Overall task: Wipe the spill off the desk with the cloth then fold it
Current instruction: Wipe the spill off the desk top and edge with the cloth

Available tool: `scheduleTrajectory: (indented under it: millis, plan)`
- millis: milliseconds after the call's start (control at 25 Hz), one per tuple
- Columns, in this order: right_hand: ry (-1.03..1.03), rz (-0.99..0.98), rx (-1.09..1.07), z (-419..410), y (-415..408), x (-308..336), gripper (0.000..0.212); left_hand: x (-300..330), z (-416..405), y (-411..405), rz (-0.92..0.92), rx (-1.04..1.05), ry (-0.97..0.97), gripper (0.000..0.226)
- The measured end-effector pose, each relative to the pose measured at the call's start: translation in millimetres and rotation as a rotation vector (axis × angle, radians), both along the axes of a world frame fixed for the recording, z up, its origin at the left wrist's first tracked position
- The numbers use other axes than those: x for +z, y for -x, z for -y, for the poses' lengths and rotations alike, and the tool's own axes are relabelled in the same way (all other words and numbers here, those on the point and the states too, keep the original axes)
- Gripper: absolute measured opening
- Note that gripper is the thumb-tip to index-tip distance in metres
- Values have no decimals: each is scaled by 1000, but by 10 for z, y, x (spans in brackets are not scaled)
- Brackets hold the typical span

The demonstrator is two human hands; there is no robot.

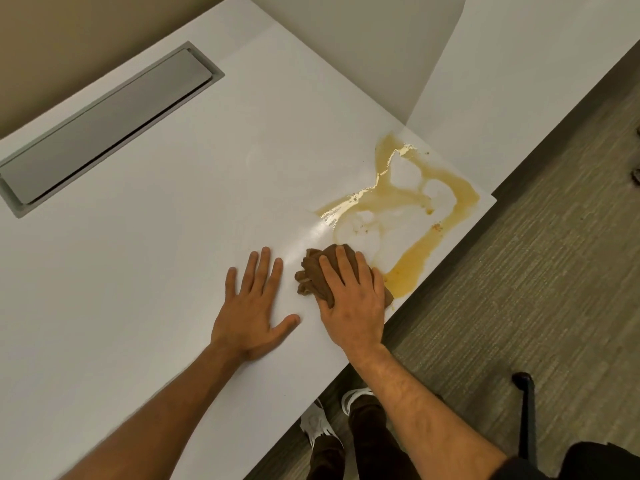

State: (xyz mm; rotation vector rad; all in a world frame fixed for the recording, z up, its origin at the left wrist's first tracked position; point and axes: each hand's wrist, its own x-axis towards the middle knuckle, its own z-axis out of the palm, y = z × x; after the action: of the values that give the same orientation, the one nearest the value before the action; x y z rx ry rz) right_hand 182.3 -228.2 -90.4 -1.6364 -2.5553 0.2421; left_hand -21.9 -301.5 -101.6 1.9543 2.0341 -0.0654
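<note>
A yellow-brown spill [412,216] spreads in loops over the right corner of the white desk [166,244], reaching the desk's edge. A bunched brown cloth [313,271] lies at the spill's near-left end. My right hand [353,292] presses down on the cloth, covering most of it, fingers over its top. My left hand [254,306] rests flat on the bare desk just left of the cloth, fingers spread, holding nothing.
A grey cable hatch [104,126] is set into the desk at the back left. The desk edge [346,368] runs diagonally right of my hands, with grey carpet [519,306] below. A white partition [363,46] stands behind the spill. A black chair part [526,410] is at lower right.
</note>
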Motion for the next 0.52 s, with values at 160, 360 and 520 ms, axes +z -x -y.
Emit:
scheduleTrajectory:
  millis: [160,360,520]
  plan:
    - [9,-8,26,-153,200,21,61,18,-7,-15,1,4,15,101]
    - [41,-41,43,-317,500,83,58,74,-17,-52,-9,12,31,102]
    - [-22,-129,96,-320,487,39,44,114,-27,-72,0,11,26,101]
